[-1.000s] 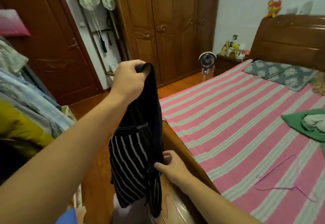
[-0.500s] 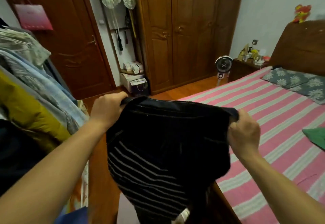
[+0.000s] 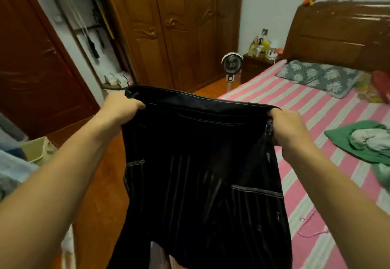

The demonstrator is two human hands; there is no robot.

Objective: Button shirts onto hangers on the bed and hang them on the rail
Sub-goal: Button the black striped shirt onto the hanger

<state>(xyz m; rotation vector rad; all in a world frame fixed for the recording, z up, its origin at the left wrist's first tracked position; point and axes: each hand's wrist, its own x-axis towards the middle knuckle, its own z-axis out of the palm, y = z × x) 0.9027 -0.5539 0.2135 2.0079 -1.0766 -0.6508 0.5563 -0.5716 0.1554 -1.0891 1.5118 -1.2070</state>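
I hold a black shirt point(image 3: 200, 173) with thin pale stripes spread out in front of me, above the bed's foot edge. My left hand point(image 3: 120, 110) grips its upper left corner. My right hand point(image 3: 289, 129) grips its upper right corner. The shirt hangs down flat between them and hides the bed's footboard. A thin pink wire hanger point(image 3: 312, 226) lies on the pink-and-white striped bed point(image 3: 316, 110) to my right. A green garment point(image 3: 358, 144) with a pale one bundled on it lies further right on the bed.
Hanging clothes point(image 3: 12, 169) show at the left edge. A brown door point(image 3: 38, 74) and wardrobe point(image 3: 173, 26) stand behind. A small fan point(image 3: 231, 64) and a cluttered bedside cabinet point(image 3: 259, 64) stand by the headboard point(image 3: 337, 36). Grey pillows point(image 3: 316, 76) lie at the bed's head.
My right hand rose from the shirt's lower edge to its top corner. Both hands pulled the shirt wide open. The view swung right, toward the bed.
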